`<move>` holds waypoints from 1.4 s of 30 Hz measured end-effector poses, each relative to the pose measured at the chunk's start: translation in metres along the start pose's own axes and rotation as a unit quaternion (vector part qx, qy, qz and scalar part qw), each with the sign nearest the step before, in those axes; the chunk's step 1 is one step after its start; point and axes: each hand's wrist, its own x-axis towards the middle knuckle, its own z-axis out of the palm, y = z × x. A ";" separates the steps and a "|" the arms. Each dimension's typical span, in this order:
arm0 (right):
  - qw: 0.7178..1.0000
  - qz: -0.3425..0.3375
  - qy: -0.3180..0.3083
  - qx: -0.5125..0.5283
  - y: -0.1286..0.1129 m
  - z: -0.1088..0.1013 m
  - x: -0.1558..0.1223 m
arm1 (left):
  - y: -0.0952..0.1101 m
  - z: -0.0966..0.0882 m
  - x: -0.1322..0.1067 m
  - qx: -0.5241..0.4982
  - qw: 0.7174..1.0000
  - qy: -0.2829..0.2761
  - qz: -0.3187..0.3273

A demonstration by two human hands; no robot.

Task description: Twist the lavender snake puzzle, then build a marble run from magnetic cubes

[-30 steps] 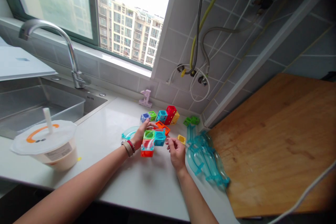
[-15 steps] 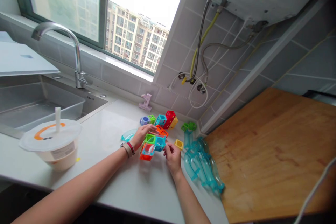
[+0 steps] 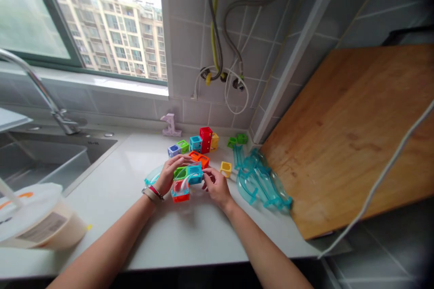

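Note:
A joined cluster of toy building blocks stands between my hands on the white counter: a green cube (image 3: pixel 180 173), a blue cube (image 3: pixel 195 174) and a red-orange cube (image 3: pixel 181 192). A clear blue curved track piece (image 3: pixel 186 183) lies across their top. My left hand (image 3: pixel 170 172) curves around the cluster's left and back, its thumb hidden. On the right side, my right hand (image 3: pixel 216 186) has bent fingers at the blue cube's edge. Orange blocks (image 3: pixel 199 159) lie just behind, and a yellow cube (image 3: pixel 225 169) sits beyond my right hand.
Behind stand a red block tower (image 3: pixel 205 140), a blue cube (image 3: pixel 195 143) and a purple cube (image 3: pixel 174 151). Clear blue track pieces (image 3: pixel 259 180) lie right, beside a wooden board (image 3: pixel 349 144). A lidded cup (image 3: pixel 40 221) and sink (image 3: pixel 98 149) are left.
The view has turned right and down, so the counter items appear farther left. Both hands stay at the block cluster, with my right fingers still by the blue cube.

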 end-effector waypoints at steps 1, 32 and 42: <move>1.000 -0.001 0.003 0.005 0.001 0.001 0.001 | 0.000 -0.001 0.000 0.006 1.000 -0.005 -0.004; 0.991 -0.055 0.121 0.032 -0.003 0.008 0.008 | 0.036 -0.037 0.119 0.526 0.840 0.133 0.007; 0.992 -0.060 0.112 0.000 -0.008 0.004 0.009 | 0.038 -0.027 0.101 0.573 0.807 0.131 0.058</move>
